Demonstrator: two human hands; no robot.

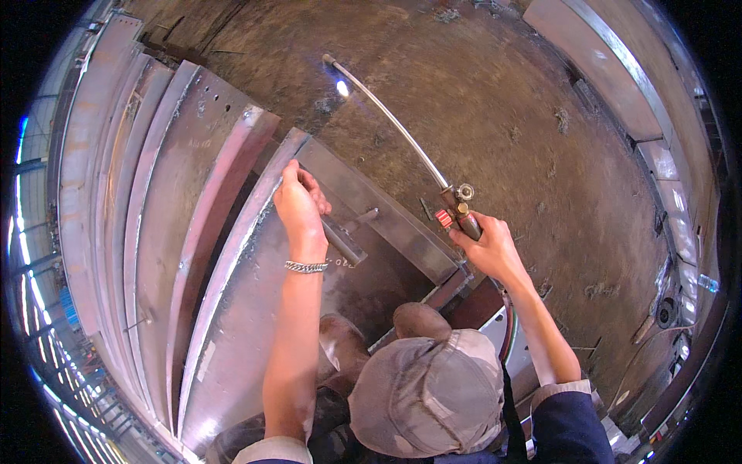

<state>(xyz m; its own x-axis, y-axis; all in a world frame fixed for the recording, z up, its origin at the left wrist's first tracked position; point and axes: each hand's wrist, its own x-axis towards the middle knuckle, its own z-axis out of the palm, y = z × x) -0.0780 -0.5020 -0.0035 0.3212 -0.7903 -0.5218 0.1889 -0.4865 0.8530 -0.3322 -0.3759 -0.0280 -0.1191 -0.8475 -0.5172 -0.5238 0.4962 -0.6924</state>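
Observation:
My right hand [488, 246] is closed round the grip of a gas cutting torch [402, 131], with brass and metal valve knobs [464, 193] just ahead of the fingers. A small red-and-white piece [444, 218] shows beside my thumb. The torch's long silver tube reaches up and left, and a bright white flame [342, 88] glows near its nozzle. My left hand [301, 203], a chain bracelet at the wrist, is closed with fingers curled over a steel plate's edge [243, 205]. Beside it lies a dark cylindrical bar [345, 243]; whether my fingers grip it is hidden.
Several long steel plates [166, 155] stand side by side at the left. A flat steel bar [379, 213] runs in front of my knees. Brown ground [525, 124] with scraps spreads beyond; more steel beams [610, 77] lie at right. Hoses [510, 329] trail under my right forearm. A grey cap [429, 394] covers the lower middle.

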